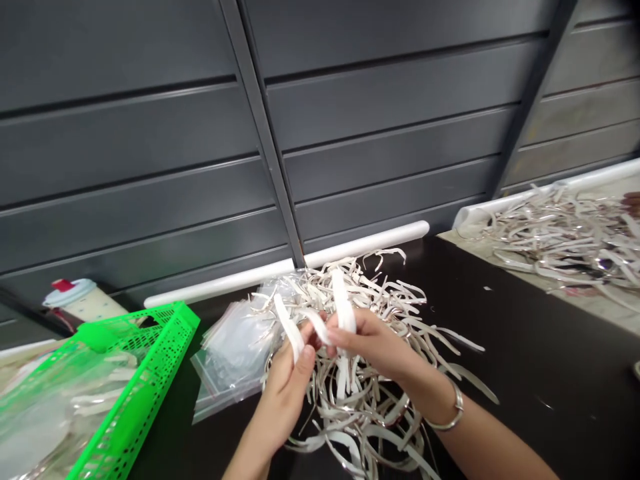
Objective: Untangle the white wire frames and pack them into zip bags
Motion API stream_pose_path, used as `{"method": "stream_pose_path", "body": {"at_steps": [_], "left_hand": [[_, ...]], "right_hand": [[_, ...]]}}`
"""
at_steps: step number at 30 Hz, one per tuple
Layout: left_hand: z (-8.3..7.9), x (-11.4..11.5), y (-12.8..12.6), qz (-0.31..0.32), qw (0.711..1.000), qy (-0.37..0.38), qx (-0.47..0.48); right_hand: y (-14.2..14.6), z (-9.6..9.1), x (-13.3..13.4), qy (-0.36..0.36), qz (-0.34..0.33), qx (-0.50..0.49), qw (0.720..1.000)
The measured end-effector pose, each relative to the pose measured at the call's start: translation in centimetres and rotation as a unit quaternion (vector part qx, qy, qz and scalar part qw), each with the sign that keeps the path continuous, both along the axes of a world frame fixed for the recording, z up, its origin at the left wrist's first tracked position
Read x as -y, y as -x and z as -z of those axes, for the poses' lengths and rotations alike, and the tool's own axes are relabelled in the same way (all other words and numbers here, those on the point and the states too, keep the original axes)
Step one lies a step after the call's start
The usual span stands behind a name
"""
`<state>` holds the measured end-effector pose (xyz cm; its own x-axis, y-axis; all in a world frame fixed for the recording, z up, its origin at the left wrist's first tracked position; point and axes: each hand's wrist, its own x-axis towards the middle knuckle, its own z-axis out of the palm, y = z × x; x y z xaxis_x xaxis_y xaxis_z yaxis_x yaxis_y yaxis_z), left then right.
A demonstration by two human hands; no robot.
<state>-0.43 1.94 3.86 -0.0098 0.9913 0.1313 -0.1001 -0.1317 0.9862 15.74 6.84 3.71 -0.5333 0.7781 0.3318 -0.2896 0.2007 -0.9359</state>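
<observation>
Over a loose heap of white and silvery strips (370,413) on the dark table, my two hands are close together. My left hand (287,373) is closed on a white strip (289,327) that sticks up past the thumb. My right hand (373,340), with a silver bracelet at the wrist, pinches another white strip (343,300) that stands upright. A curved white strip (316,323) spans the gap between the fingers of both hands. Just left of the heap lies a stack of clear zip bags (235,350).
A green perforated basket (150,393) with bagged strips stands at the left, a lidded cup (87,300) behind it. White tubes (370,243) run along the grey panelled wall. Another strip heap (565,233) lies at far right, with part of another person's hand (633,200) beside it.
</observation>
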Motion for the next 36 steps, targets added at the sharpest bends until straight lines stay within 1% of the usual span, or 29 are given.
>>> {"method": "stream_pose_path", "body": {"at_steps": [3, 5, 7, 11, 12, 13, 14, 16, 19, 21, 23, 26, 28, 29, 31, 32, 34, 36], "left_hand": [[-0.1, -0.2, 0.1, 0.016, 0.999, -0.009, 0.034], [-0.2, -0.2, 0.2, 0.027, 0.999, -0.010, 0.041], [-0.1, -0.2, 0.3, 0.040, 0.998, -0.003, 0.053], [0.6, 0.0, 0.4, 0.066, 0.996, 0.012, 0.050], [0.7, 0.0, 0.4, 0.063, 0.997, 0.015, 0.046], [0.7, 0.0, 0.4, 0.055, 0.997, 0.017, 0.043], [0.6, 0.0, 0.5, 0.044, 0.998, 0.016, 0.039], [0.2, -0.1, 0.7, 0.011, 0.999, -0.002, 0.036], [-0.4, -0.5, 1.3, -0.044, 0.996, -0.062, 0.049], [-0.6, -0.6, 1.7, -0.068, 0.991, -0.097, 0.056], [-0.5, -0.6, 1.8, -0.071, 0.990, -0.113, 0.043], [-0.2, -0.3, 1.4, -0.040, 0.994, -0.103, 0.002], [0.2, 0.1, 0.6, -0.015, 0.996, -0.085, -0.032], [0.4, 0.3, 0.1, -0.007, 0.996, -0.073, -0.045], [0.9, 0.9, -1.0, 0.005, 0.997, -0.050, -0.055], [1.1, 1.2, -1.5, 0.011, 0.998, -0.040, -0.055], [1.8, 1.8, -2.2, 0.024, 0.997, -0.040, -0.064], [2.3, 2.2, -2.4, 0.041, 0.994, -0.060, -0.082]], "right_hand": [[-1.1, -0.4, 0.0, 0.019, 0.059, -0.025, 0.998], [-1.2, -0.5, 0.3, 0.014, 0.085, -0.027, 0.996], [-0.7, -0.5, 0.6, -0.001, 0.065, -0.011, 0.998], [1.1, -0.1, 1.3, -0.015, -0.047, 0.006, 0.999], [1.4, 0.1, 1.3, -0.017, -0.056, 0.008, 0.998], [1.6, 0.2, 1.2, -0.018, -0.050, 0.011, 0.999], [1.5, 0.2, 1.1, -0.019, -0.028, 0.018, 0.999], [0.8, 0.2, 0.7, -0.016, 0.046, 0.024, 0.999], [-1.0, -0.2, 0.2, 0.002, 0.145, -0.029, 0.989], [-1.9, -0.5, 0.1, 0.015, 0.177, -0.076, 0.981], [-2.3, -0.8, 0.2, 0.022, 0.190, -0.104, 0.976], [-1.6, -0.8, 0.8, 0.016, 0.178, -0.096, 0.979], [-0.4, -0.3, 1.4, 0.016, 0.134, -0.062, 0.989], [0.3, 0.0, 1.7, 0.028, 0.104, -0.048, 0.993], [1.7, 0.8, 2.3, 0.079, 0.062, -0.040, 0.994], [2.3, 1.2, 2.6, 0.109, 0.057, -0.043, 0.991], [3.0, 2.0, 3.2, 0.143, 0.078, -0.054, 0.985], [3.2, 2.6, 3.8, 0.132, 0.102, -0.055, 0.985]]}}
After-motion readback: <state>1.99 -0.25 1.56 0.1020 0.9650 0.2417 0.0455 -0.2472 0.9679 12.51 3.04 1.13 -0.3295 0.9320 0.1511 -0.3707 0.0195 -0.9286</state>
